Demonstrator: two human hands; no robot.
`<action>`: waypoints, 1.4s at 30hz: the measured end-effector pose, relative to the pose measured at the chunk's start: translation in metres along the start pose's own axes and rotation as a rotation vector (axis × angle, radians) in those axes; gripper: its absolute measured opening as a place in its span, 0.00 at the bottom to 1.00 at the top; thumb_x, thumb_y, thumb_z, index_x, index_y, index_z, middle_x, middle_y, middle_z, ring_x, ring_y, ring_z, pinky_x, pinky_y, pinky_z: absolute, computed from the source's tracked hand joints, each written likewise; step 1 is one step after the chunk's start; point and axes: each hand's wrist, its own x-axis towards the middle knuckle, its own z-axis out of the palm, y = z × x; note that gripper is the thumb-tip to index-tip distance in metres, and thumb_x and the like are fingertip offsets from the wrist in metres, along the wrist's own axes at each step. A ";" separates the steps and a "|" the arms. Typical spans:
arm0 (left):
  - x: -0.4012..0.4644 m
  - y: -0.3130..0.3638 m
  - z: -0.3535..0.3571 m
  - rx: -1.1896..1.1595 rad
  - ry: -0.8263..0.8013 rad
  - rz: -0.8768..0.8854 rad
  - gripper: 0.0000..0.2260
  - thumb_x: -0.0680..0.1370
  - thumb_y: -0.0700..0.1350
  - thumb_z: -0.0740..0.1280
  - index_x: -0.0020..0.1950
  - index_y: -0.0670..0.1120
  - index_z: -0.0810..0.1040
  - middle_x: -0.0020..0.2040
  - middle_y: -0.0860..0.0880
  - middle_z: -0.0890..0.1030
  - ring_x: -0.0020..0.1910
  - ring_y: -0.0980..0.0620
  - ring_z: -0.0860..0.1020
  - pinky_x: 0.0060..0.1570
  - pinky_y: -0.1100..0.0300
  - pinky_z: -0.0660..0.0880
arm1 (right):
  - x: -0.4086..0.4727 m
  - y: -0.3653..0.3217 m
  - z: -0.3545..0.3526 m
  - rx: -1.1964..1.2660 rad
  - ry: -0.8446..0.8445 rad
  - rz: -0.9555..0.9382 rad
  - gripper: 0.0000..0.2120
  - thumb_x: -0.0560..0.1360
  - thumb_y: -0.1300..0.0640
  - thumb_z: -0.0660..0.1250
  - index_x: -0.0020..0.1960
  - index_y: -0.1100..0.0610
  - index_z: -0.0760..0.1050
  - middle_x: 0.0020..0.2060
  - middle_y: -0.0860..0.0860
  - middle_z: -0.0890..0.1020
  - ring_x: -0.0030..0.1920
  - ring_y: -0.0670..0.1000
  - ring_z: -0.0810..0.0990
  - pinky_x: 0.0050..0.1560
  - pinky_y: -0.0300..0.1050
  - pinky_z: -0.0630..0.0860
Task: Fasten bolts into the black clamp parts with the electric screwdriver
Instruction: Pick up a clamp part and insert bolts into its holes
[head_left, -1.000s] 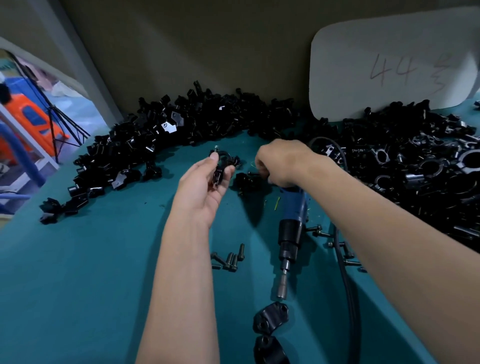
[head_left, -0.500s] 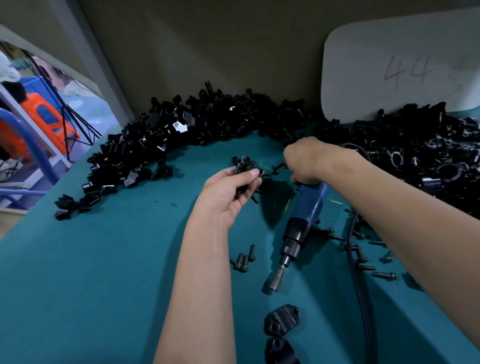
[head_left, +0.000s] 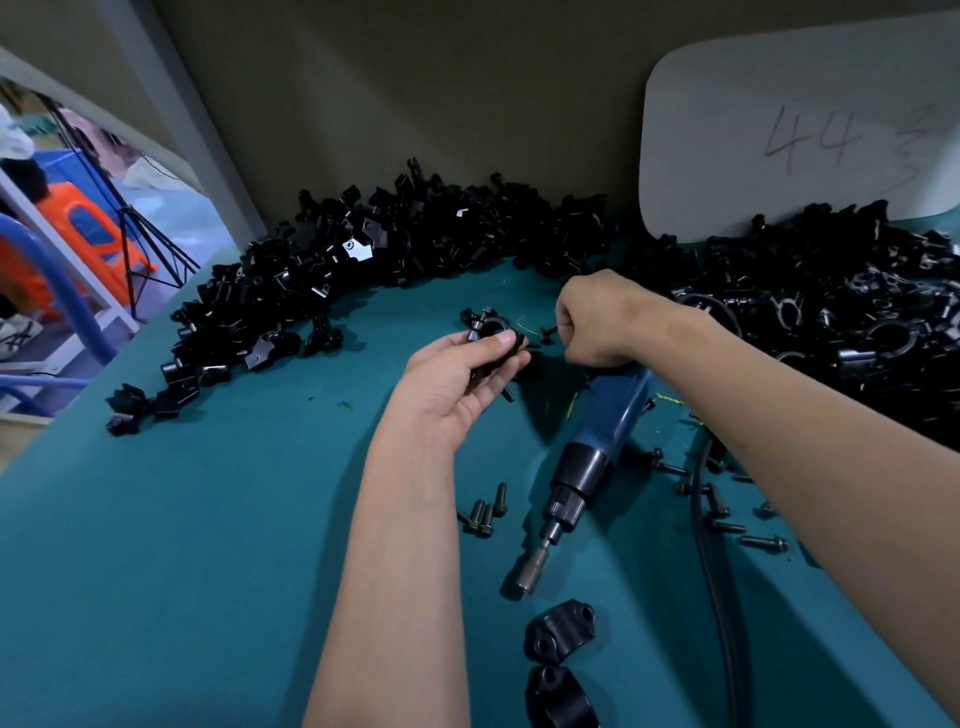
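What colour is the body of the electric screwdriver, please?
The electric screwdriver has a blue body with a black collar and metal tip, seen in the head view.

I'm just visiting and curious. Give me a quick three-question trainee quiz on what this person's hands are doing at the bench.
1. True or false: the left hand holds a black clamp part.
2. The right hand grips which tool? A) hammer B) electric screwdriver C) pliers
3. Fill in: loose bolts lie on the ______ table mat.

Key: 1 true; 2 B; 3 teal.
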 end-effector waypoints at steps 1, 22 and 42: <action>0.000 0.000 0.000 0.001 -0.007 0.001 0.07 0.75 0.30 0.74 0.51 0.34 0.80 0.47 0.36 0.87 0.44 0.43 0.88 0.39 0.62 0.83 | 0.000 0.002 0.000 0.021 0.016 -0.007 0.07 0.75 0.65 0.68 0.50 0.59 0.84 0.49 0.57 0.86 0.51 0.58 0.86 0.53 0.52 0.85; -0.006 -0.008 0.011 0.009 -0.379 -0.080 0.20 0.71 0.36 0.74 0.61 0.34 0.79 0.55 0.37 0.85 0.49 0.45 0.86 0.46 0.63 0.82 | -0.066 0.024 0.034 1.212 0.523 -0.164 0.05 0.72 0.58 0.80 0.44 0.51 0.86 0.39 0.47 0.88 0.41 0.46 0.86 0.45 0.39 0.80; -0.014 -0.016 0.035 -0.147 -0.569 -0.070 0.12 0.77 0.44 0.70 0.55 0.37 0.84 0.49 0.40 0.83 0.44 0.45 0.82 0.42 0.60 0.80 | -0.079 0.012 0.022 1.647 0.368 -0.146 0.05 0.72 0.62 0.78 0.41 0.59 0.83 0.33 0.50 0.82 0.31 0.46 0.76 0.37 0.40 0.79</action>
